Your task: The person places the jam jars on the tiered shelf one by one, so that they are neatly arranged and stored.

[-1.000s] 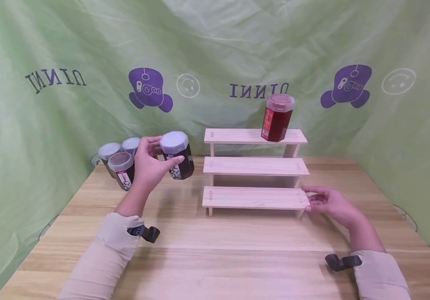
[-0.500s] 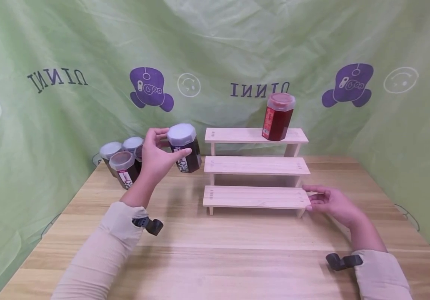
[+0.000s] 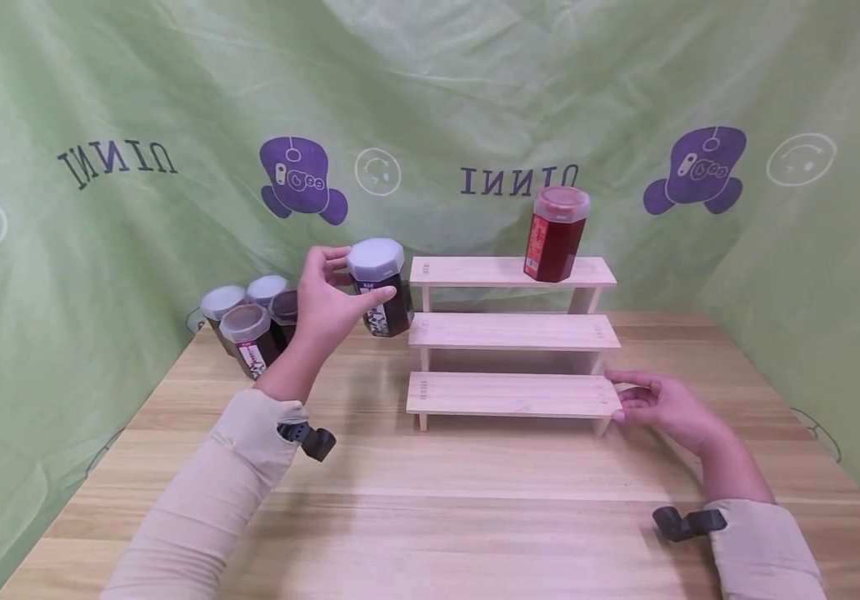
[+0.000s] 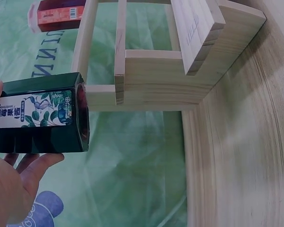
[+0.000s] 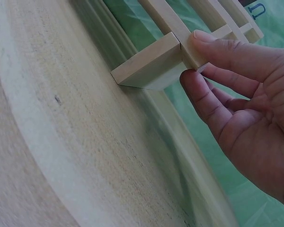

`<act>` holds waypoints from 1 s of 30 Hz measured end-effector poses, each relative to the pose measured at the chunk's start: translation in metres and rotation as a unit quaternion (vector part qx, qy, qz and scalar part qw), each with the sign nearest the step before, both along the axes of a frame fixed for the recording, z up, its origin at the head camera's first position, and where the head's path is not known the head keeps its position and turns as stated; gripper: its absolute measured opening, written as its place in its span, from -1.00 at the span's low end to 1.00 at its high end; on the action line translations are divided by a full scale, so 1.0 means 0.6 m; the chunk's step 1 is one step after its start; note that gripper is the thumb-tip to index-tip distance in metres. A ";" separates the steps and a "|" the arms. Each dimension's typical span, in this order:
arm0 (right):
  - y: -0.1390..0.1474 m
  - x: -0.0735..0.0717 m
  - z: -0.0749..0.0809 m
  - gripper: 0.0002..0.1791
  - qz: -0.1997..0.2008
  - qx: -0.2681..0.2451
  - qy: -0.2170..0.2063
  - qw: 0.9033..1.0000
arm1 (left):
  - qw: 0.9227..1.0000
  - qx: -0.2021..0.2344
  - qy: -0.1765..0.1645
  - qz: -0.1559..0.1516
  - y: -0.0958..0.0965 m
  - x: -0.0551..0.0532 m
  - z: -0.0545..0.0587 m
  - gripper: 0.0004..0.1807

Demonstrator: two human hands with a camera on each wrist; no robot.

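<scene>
My left hand [image 3: 325, 302] grips a dark jar of blueberry jam [image 3: 392, 307] with a whitish lid, thumb across its front. The jar is raised above the table, just left of the three-step wooden display stand [image 3: 512, 331]. In the left wrist view its printed label [image 4: 33, 111] faces the camera, and the fingers reach around the lid end. At the stand's right end, my right hand [image 3: 670, 412] pinches the lowest step's corner. The right wrist view has the thumb [image 5: 206, 37] on one face of the board and a fingertip at its edge.
A red jar [image 3: 556, 248] stands on the top step, toward the right. Several dark jars, including one with a pinkish label [image 3: 250, 333], cluster at the table's back left. A green printed curtain [image 3: 430, 100] hangs behind the wooden table [image 3: 430, 517].
My left hand has carried the blueberry jam jar up and to the right, closer to the stand's left side. The right hand keeps its place on the lowest step.
</scene>
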State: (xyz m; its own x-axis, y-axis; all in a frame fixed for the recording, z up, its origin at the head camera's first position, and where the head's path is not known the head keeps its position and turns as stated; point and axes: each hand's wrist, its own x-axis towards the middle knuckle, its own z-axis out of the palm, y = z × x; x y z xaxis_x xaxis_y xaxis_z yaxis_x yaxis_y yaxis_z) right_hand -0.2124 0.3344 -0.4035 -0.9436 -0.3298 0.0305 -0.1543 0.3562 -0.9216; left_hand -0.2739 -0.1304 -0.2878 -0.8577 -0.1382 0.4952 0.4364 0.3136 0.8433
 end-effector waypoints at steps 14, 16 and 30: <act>0.001 -0.001 0.000 -0.21 0.000 0.001 -0.007 1.000 | 1.000 -0.023 0.006 -0.007 0.025 -0.008 0.017 -0.12; 0.001 -0.001 0.000 -0.22 0.000 0.001 -0.007 1.000 | 1.000 -0.028 0.003 -0.007 0.030 -0.009 0.024 -0.12; 0.003 -0.003 -0.004 -0.23 0.004 -0.008 -0.006 1.000 | 1.000 -0.017 0.005 -0.017 0.068 -0.032 0.052 -0.13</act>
